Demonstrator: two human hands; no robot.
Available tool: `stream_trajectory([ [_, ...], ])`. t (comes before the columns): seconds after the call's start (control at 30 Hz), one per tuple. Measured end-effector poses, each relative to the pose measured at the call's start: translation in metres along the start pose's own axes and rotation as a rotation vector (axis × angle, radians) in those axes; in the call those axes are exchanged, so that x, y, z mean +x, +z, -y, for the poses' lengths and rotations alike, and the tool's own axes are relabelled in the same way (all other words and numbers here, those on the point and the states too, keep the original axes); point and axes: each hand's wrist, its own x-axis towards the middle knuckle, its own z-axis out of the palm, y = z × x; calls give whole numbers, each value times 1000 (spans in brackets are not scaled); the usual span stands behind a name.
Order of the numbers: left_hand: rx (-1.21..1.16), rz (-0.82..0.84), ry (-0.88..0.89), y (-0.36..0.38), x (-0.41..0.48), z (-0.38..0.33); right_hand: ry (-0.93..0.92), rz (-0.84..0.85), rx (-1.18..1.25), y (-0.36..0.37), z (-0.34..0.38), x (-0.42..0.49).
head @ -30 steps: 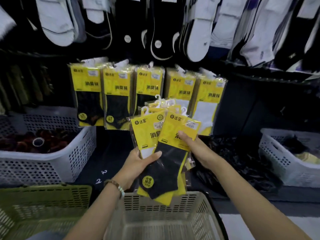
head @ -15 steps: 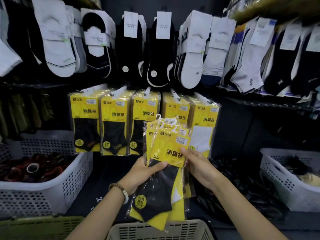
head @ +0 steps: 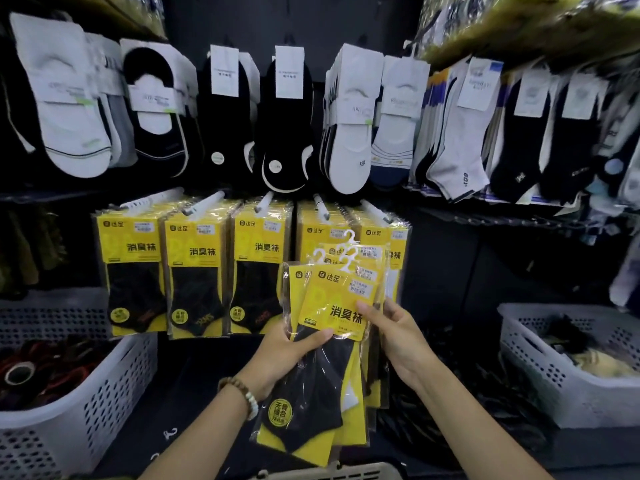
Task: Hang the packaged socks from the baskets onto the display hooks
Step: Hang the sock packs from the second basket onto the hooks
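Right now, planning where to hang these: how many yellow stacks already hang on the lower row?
5, side by side: far left, second, middle, fourth and fifth, the last two partly behind the held packs.

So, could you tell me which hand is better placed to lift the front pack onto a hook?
Probably the right hand: it holds the stack high on its right edge, nearest the white hangers and the hooks, while the left hand grips the stack lower down, thumb across the front pack.
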Motion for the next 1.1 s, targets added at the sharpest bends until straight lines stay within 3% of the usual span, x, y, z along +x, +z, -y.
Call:
stream_trajectory([
  [0.13,-17,-7,-2,8,8,-2,-40,17,-3,-6,9,3],
  [0.33,-13,-28,77,21,14,-2,-89,-113,58,-19,9,10],
  [0.57,-144,-225,57,5,24,-9,-200,-363,-103,-61,19,28],
  [0.73,-125,-313,89,-14,29,-16,-187,-324,-250,-72,32,59],
  [1.1,-113,-285,139,-27,36,-18,-156,-167,-384,-73,34,110],
])
